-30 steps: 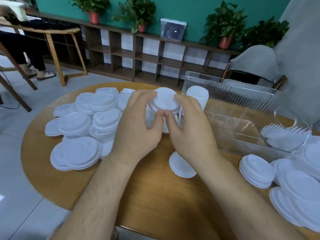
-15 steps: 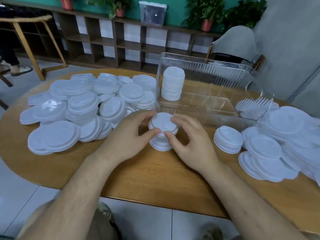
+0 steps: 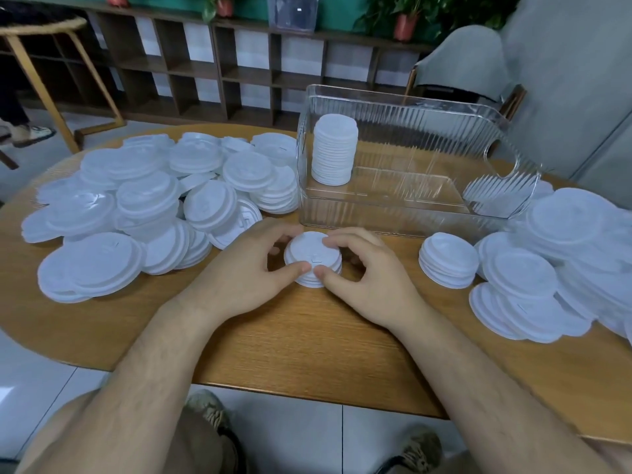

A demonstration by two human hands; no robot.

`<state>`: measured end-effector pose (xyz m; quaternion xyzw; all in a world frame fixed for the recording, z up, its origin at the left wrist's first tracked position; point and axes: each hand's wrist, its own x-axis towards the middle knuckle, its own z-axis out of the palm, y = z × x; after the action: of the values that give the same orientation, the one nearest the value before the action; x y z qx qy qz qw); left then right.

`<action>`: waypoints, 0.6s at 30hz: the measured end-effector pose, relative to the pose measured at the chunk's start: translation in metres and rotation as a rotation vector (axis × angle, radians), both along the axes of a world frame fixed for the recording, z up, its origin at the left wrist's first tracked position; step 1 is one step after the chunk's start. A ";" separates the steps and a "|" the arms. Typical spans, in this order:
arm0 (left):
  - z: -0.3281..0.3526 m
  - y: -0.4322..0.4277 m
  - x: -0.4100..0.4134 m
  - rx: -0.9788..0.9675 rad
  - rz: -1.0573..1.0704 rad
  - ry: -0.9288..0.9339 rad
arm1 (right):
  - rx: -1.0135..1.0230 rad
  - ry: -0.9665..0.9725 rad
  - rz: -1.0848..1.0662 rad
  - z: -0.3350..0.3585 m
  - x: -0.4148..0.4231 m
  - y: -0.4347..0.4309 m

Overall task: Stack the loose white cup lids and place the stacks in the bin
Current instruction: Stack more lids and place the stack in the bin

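Observation:
A short stack of white cup lids [image 3: 312, 254] stands on the round wooden table [image 3: 301, 340] in front of me. My left hand [image 3: 249, 271] grips its left side and my right hand [image 3: 367, 275] grips its right side, thumbs meeting at the near edge. Behind it is a clear ribbed plastic bin [image 3: 410, 203] with one tall stack of lids [image 3: 334, 152] standing in its left end. Loose lids lie in a big heap on the left [image 3: 136, 213] and another heap on the right [image 3: 564, 261].
A small stack of lids [image 3: 448, 260] sits just right of my right hand. A wooden shelf unit [image 3: 219, 66] with potted plants lines the back wall. A covered chair [image 3: 461, 63] stands behind the bin. A person's foot [image 3: 29, 133] shows at far left.
The stack I held raised near the bin a second ago now stands on the table in front of me, both hands still around it. My view tipped further down.

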<state>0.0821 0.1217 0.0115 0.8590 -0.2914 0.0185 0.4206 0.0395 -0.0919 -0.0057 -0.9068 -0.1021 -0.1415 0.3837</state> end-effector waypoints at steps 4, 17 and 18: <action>-0.001 0.000 -0.001 0.027 0.005 0.005 | 0.006 0.024 0.006 0.000 0.000 0.000; 0.002 0.003 0.004 -0.035 0.015 0.036 | -0.033 0.005 -0.015 0.009 -0.005 0.003; 0.005 0.005 0.003 -0.063 0.045 0.011 | -0.033 -0.029 -0.029 0.012 -0.005 0.006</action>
<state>0.0849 0.1264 0.0164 0.8517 -0.2690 0.0322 0.4485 0.0345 -0.0864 0.0065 -0.9123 -0.0967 -0.1583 0.3651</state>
